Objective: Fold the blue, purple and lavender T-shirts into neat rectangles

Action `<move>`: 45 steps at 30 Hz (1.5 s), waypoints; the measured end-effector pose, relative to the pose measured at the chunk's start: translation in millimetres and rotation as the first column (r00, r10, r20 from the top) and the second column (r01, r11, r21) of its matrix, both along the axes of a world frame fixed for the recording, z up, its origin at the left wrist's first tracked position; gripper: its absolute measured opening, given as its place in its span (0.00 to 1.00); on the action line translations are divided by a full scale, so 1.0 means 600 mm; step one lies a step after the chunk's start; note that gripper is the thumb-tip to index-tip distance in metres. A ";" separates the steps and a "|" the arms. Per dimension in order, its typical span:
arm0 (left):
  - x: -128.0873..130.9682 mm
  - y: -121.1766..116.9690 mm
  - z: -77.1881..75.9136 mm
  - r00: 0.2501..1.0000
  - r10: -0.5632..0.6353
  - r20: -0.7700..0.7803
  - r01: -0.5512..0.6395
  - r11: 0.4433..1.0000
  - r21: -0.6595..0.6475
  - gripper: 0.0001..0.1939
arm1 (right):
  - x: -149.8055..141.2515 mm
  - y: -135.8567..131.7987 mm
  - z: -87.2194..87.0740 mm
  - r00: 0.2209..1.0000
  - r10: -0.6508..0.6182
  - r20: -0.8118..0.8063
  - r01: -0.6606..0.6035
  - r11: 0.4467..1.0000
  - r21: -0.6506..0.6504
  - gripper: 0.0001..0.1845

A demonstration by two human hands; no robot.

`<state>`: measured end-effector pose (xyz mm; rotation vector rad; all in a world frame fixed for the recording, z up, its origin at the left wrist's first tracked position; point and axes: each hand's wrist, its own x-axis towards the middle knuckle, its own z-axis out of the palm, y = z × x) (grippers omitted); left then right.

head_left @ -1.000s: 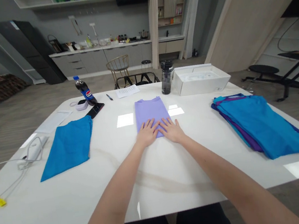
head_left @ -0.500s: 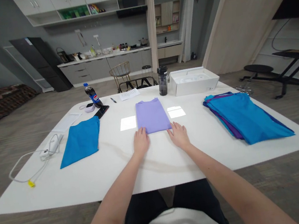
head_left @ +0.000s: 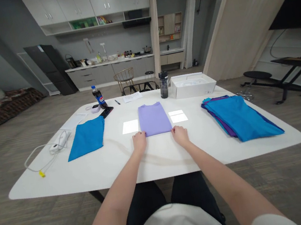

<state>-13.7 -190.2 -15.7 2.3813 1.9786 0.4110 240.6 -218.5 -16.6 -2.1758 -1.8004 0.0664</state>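
A lilac T-shirt [head_left: 154, 119], folded into a neat rectangle, lies flat on the white table [head_left: 159, 168] in front of me. Its collar end points away from me. My left hand [head_left: 139, 142] pinches the near left corner with curled fingers. At the near right corner, my right hand [head_left: 180, 136] is closed the same way on the fabric edge. To the left lies a folded blue garment [head_left: 87, 137]. On the right is a stack of blue and purple garments [head_left: 241, 117], with a blue one on top.
Along the back stand a cola bottle [head_left: 99, 97], a dark drinking bottle [head_left: 164, 85] and a white box [head_left: 193, 84]. A phone [head_left: 106, 112], a pen [head_left: 117, 102] and a paper sheet [head_left: 132, 97] lie nearby. A white power strip [head_left: 59, 142] with cables sits at the left edge.
Both hands have gone from resting with fingers extended at the shirt's near corners to pinching those corners. The view has tilted up slightly. The shirt stays in place.
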 end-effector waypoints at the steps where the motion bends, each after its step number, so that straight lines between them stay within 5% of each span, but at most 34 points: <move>1: -0.009 -0.016 -0.001 1.000 -0.025 -0.014 0.025 1.000 -0.001 0.18 | 0.003 -0.014 -0.001 1.000 0.021 0.003 -0.021 1.000 0.000 0.15; 7: -0.077 -0.124 -0.020 0.995 -0.094 -0.009 0.094 0.995 -0.013 0.16 | 0.021 -0.124 -0.018 0.981 0.194 0.006 -0.194 0.981 0.022 0.14; 11: -0.090 -0.162 -0.023 0.994 -0.082 0.073 0.081 0.997 0.016 0.15 | 0.019 -0.175 -0.018 0.960 0.278 -0.012 -0.277 0.958 0.080 0.15; 18: -0.080 -0.178 0.002 0.984 -0.132 0.118 0.134 0.991 -0.015 0.13 | 0.012 -0.182 0.004 0.968 0.238 -0.078 -0.238 0.971 0.007 0.11; 24: -0.086 -0.205 0.006 0.953 -0.198 0.231 0.222 0.971 -0.084 0.15 | 0.021 -0.198 0.006 0.917 0.351 -0.192 -0.360 0.933 -0.016 0.10; 28: -0.091 -0.203 -0.001 0.956 -0.063 0.288 0.096 0.990 -0.104 0.13 | 0.028 -0.197 -0.004 0.899 0.336 -0.280 -0.339 0.940 0.039 0.19; 31: -0.091 -0.159 0.004 0.933 -0.002 0.361 0.032 0.996 -0.079 0.14 | 0.032 -0.153 -0.010 0.915 0.225 -0.334 -0.205 0.974 0.095 0.20; 34: -0.077 -0.070 0.018 0.946 -0.033 0.323 0.048 0.998 -0.040 0.18 | 0.028 -0.062 -0.004 0.940 0.122 -0.317 -0.101 0.991 0.082 0.20; 40: -0.016 0.137 0.039 0.987 0.049 0.156 -0.026 0.990 -0.141 0.32 | -0.006 0.153 0.032 0.962 -0.067 -0.263 0.021 0.984 -0.176 0.27; 45: 0.003 0.241 0.035 0.990 0.123 0.067 -0.094 0.937 -0.335 0.31 | -0.017 0.218 0.028 0.967 -0.138 -0.212 0.085 0.967 -0.242 0.26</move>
